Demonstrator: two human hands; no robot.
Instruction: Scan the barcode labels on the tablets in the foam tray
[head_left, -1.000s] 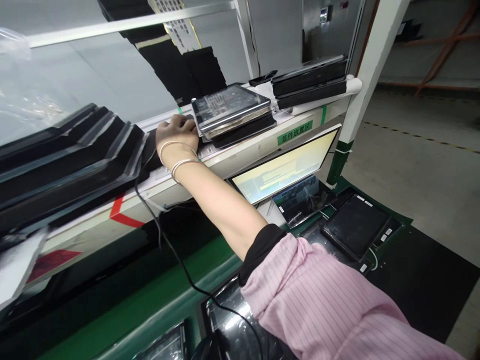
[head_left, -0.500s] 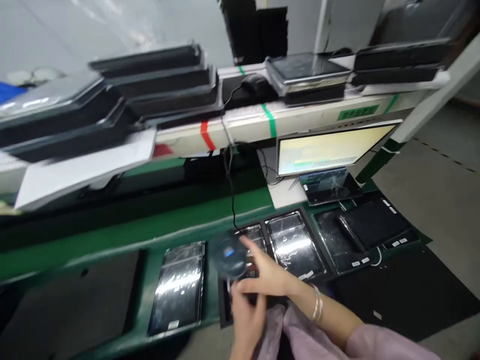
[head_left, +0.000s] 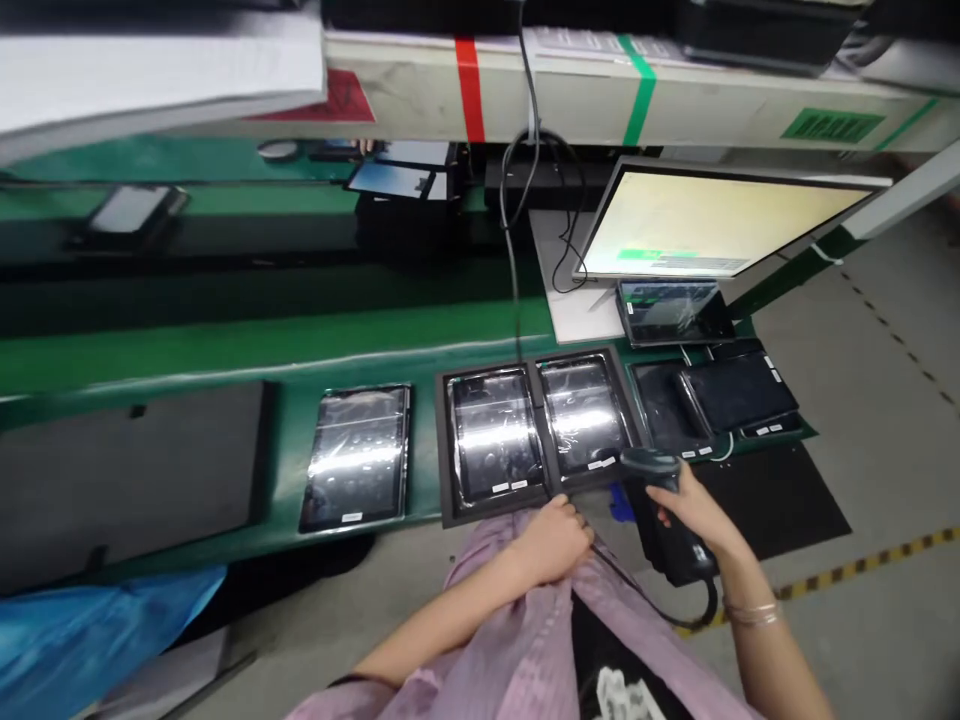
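My right hand (head_left: 694,510) grips a black handheld barcode scanner (head_left: 664,530) by its handle, right of my lap, with the scanner head near the tray's right corner. From the handle's base a black cable (head_left: 637,588) loops to my left hand (head_left: 555,540). That hand is closed around the cable at the bench's front edge, just below a black foam tray (head_left: 444,450). Two film-covered tablets, a left one (head_left: 496,430) and a right one (head_left: 585,415), lie in the tray's recesses, with white labels along their lower edges.
Left of the tray lies another tablet (head_left: 358,455), beside a black board (head_left: 135,470). Several dark tablets (head_left: 739,395) overlap on the right. Behind them stand a lit monitor (head_left: 712,225) and a propped tablet (head_left: 675,310). A shelf (head_left: 562,100) crosses above the bench.
My right hand has carried the scanner from above the tray to the right and lower. My left hand has come away from the right hand to the tray's front edge. The view has tipped down.
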